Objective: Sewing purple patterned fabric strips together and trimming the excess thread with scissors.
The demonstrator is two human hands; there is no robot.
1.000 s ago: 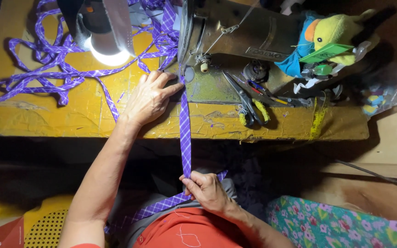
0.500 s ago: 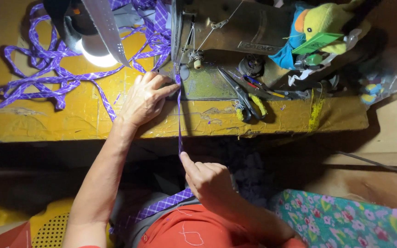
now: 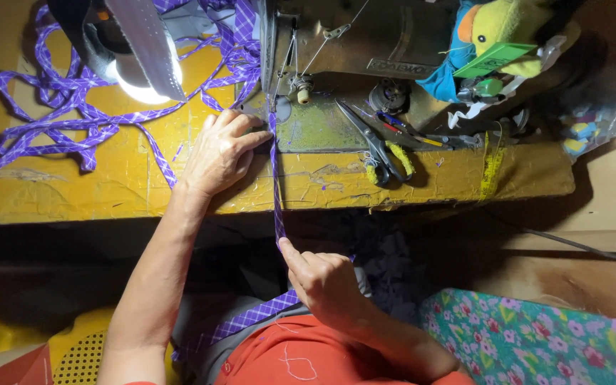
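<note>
The left hand [image 3: 221,151] lies flat and open on the yellow, scuffed wooden table [image 3: 73,192], fingers spread, its fingertips pressing the narrow purple checked fabric strip [image 3: 276,187] just in front of the needle area of the grey metal sewing machine [image 3: 344,36]. The right hand [image 3: 326,279] is below the table edge, closed with thumb and forefinger pinching the same strip, which runs taut and nearly straight up from this hand, over the table edge, to the machine. Below the right hand the strip trails left and down across the person's lap, over an orange-red garment [image 3: 301,356].

To the left of the left hand, a long tangle of the same purple strip [image 3: 58,107] loops loosely over the table. Above it a lit round lamp [image 3: 140,75] shines down. To the right of the strip, black scissors with yellow-wrapped handles [image 3: 383,153] rest on the machine bed and table. A yellow and blue stuffed toy [image 3: 490,32] sits at the machine's right end. A floral cloth [image 3: 536,342] shows at lower right.
</note>
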